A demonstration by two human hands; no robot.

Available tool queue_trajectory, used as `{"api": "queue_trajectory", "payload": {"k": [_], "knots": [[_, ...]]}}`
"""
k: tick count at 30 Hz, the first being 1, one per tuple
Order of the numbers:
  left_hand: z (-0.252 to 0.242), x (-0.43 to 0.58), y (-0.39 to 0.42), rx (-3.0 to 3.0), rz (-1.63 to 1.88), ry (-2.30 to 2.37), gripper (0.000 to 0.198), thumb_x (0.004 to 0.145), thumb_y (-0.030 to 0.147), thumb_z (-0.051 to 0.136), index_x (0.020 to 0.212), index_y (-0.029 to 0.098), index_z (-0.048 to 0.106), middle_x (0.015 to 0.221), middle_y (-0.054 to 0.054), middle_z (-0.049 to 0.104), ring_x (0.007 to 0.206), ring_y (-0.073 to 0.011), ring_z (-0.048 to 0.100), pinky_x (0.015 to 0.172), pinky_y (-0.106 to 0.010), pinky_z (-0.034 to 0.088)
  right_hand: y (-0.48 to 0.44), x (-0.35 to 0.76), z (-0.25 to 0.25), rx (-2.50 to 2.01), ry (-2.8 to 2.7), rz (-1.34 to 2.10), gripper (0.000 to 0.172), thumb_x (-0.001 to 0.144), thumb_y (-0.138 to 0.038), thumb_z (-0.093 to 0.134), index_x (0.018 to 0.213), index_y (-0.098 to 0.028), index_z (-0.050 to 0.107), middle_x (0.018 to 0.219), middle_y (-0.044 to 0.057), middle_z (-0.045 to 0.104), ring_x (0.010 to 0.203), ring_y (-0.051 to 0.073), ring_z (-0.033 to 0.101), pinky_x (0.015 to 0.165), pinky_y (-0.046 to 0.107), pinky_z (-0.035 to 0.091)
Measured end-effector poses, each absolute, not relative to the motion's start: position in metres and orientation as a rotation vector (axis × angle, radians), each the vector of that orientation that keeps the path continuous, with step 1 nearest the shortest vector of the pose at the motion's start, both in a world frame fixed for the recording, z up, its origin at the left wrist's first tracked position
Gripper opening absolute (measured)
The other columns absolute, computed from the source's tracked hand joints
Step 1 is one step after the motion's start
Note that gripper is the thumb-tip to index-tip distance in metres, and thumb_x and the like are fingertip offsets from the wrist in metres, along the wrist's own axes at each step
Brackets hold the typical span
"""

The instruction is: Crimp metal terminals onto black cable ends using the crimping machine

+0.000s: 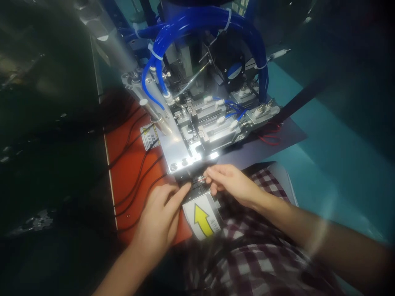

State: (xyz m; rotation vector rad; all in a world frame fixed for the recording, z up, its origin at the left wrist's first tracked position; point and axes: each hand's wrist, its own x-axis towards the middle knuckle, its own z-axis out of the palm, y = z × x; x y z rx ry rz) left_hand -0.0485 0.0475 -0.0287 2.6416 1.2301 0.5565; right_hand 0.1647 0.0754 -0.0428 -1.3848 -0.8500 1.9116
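I have the right hand pinched, thumb against finger, apparently on a small shiny part; blur keeps me from telling what it is. The part sits over the dark block, just in front of the steel plate. A fingertip pinch probably suits something this small and leaves the slot visible to me. My left hand grips nothing I can see; its index finger points in at the block's left edge, perhaps to steady or guide the part from the opposite side. The arrow label lies on the near side of the block, presumably to show a direction. Ties bundle the blue tubes overhead, likely so they arch clear of my hands.
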Motion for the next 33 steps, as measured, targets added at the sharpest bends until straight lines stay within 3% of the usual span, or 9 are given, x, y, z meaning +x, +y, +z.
{"api": "queue_trajectory", "payload": {"k": [4,8,16,22,27,33], "knots": [[-0.026,-0.051,0.035,2.469,0.571,1.386,0.033,0.090,0.010,0.052,0.123,0.014,0.053,0.105,-0.009,0.056,0.096,-0.0184,0.056,0.085,-0.030,0.052,0.071,0.164,-0.046,-1.358,-0.909,1.782,0.028,0.090,-0.036,0.056,0.074,-0.015,0.060,0.067,-0.003,0.059,0.050,0.008,0.056,0.056,0.024,0.042],[-0.026,-0.056,0.037,2.559,0.533,1.367,0.035,0.090,0.005,0.048,0.123,0.016,0.054,0.104,-0.008,0.057,0.094,-0.0180,0.058,0.080,-0.028,0.052,0.068,0.159,-0.045,-1.389,-0.977,1.702,0.019,0.084,-0.031,0.063,0.074,-0.016,0.060,0.055,-0.005,0.056,0.053,0.011,0.056,0.060,0.025,0.043],[-0.027,-0.065,0.058,2.894,0.520,1.159,0.038,0.085,-0.004,0.046,0.115,0.014,0.058,0.095,-0.010,0.057,0.084,-0.0200,0.056,0.066,-0.029,0.050,0.070,0.158,-0.047,-1.430,-1.165,1.650,0.018,0.089,-0.027,0.054,0.073,-0.019,0.056,0.061,0.000,0.065,0.063,0.015,0.060,0.065,0.028,0.045],[-0.031,-0.066,0.055,2.767,0.613,1.050,0.041,0.082,-0.010,0.049,0.119,0.008,0.056,0.101,-0.015,0.057,0.095,-0.0235,0.055,0.078,-0.035,0.050,0.070,0.159,-0.046,-1.464,-1.209,1.639,0.018,0.090,-0.027,0.053,0.075,-0.019,0.057,0.062,0.000,0.066,0.064,0.016,0.061,0.064,0.028,0.045],[-0.031,-0.067,0.056,2.733,0.633,1.022,0.043,0.083,-0.008,0.048,0.121,0.011,0.055,0.104,-0.015,0.059,0.099,-0.0245,0.055,0.081,-0.037,0.050,0.072,0.158,-0.042,-1.483,-1.202,1.660,0.018,0.090,-0.025,0.053,0.073,-0.018,0.056,0.063,0.001,0.066,0.066,0.016,0.062,0.067,0.028,0.045],[-0.030,-0.068,0.054,2.796,0.599,1.142,0.041,0.087,-0.001,0.047,0.121,0.018,0.059,0.095,-0.010,0.059,0.084,-0.0204,0.056,0.070,-0.033,0.051,0.075,0.162,-0.042,-1.398,-1.036,1.845,0.025,0.089,-0.025,0.056,0.066,-0.017,0.055,0.056,-0.002,0.061,0.056,0.011,0.056,0.060,0.024,0.042]]}}
